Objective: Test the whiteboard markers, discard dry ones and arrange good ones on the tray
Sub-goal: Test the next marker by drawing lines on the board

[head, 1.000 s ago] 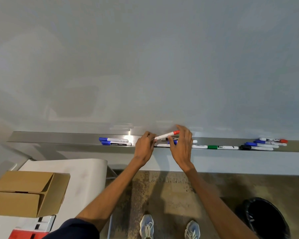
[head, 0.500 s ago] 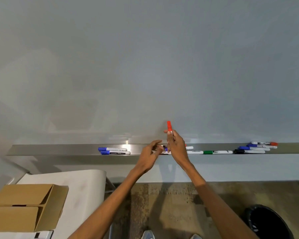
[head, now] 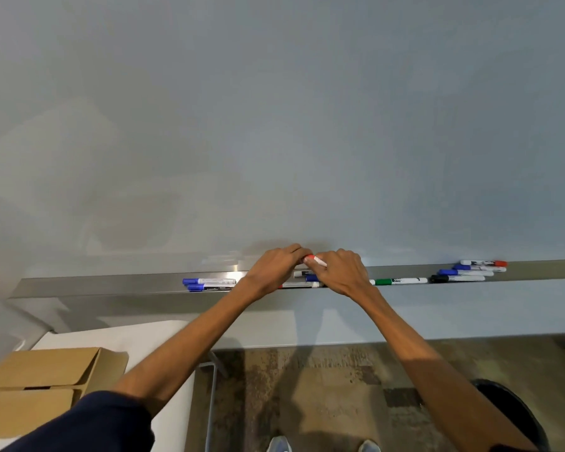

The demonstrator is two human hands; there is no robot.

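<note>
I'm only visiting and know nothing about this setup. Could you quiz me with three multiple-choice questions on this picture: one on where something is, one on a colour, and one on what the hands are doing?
1. Where does the green marker lie?
A) on the tray
B) on the floor
C) inside a box

2. What colour is the cap of the held marker?
A) green
B) red
C) black

3. What are the left hand and the right hand doing?
A) both grip the same pen
B) both hang idle
C) both press flat on the wall

Answers:
1 A, it lies flat on the metal ledge, beyond the right hand.
2 B, red shows between the two sets of fingers.
3 A, the fingers of both hands curl round the one pen.
</note>
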